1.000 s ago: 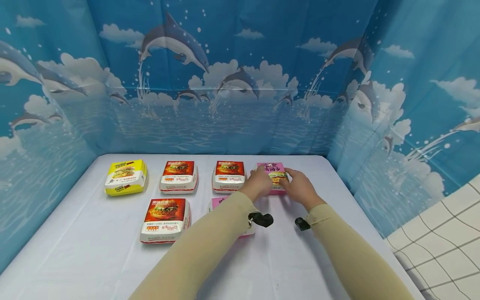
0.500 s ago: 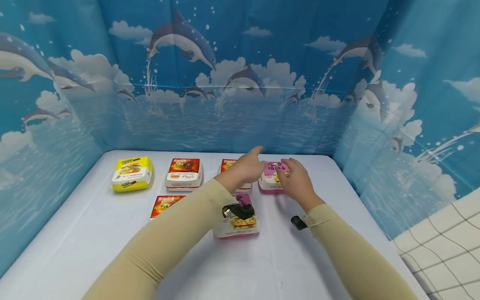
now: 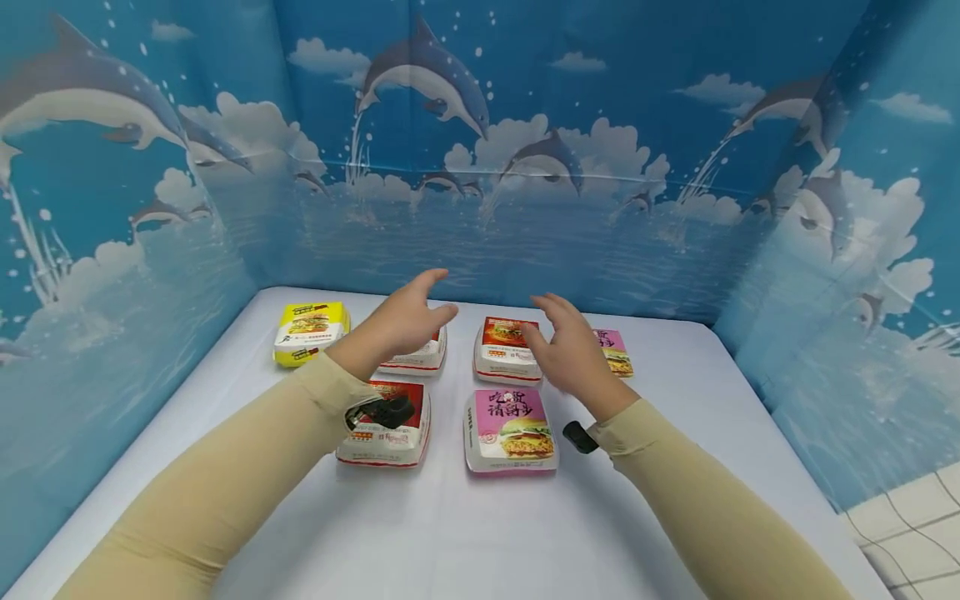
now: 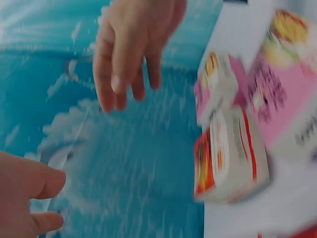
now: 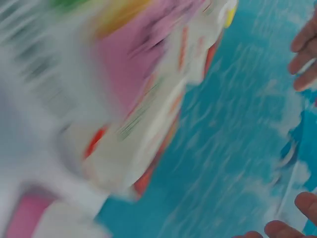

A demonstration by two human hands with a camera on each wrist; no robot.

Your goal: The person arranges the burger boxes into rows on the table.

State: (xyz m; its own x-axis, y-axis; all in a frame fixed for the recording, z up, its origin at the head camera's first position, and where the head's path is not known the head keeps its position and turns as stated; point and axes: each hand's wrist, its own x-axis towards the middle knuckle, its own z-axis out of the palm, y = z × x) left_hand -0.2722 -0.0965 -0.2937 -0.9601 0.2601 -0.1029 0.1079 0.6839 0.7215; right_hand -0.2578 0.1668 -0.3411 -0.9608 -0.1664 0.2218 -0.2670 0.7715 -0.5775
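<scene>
My left hand [image 3: 397, 327] is held over the table's back left part, thumb and fingers apart, with nothing in it. It overlaps a red-and-white burger box [image 3: 420, 360] in the head view. My right hand [image 3: 573, 354], fingers spread and holding nothing, hovers beside another red-and-white burger box [image 3: 504, 357] and partly hides a pink burger box [image 3: 617, 357]. In front lie a pink burger box [image 3: 513, 433] and a red-and-white burger box [image 3: 390, 450], the latter partly covered by the left wrist strap. The left wrist view shows both the left hand [image 4: 25, 193] and the right hand [image 4: 141, 42].
A yellow burger box [image 3: 311, 333] lies at the back left of the white-covered table [image 3: 480, 542]. A blue dolphin-print curtain [image 3: 480, 242] encloses the back and sides. White tiles [image 3: 915, 525] show at the lower right.
Both hands have come off the pink box at the back right. The left hand has swung far left, and the right hand has shifted a little left relative to the boxes. The head view has turned left.
</scene>
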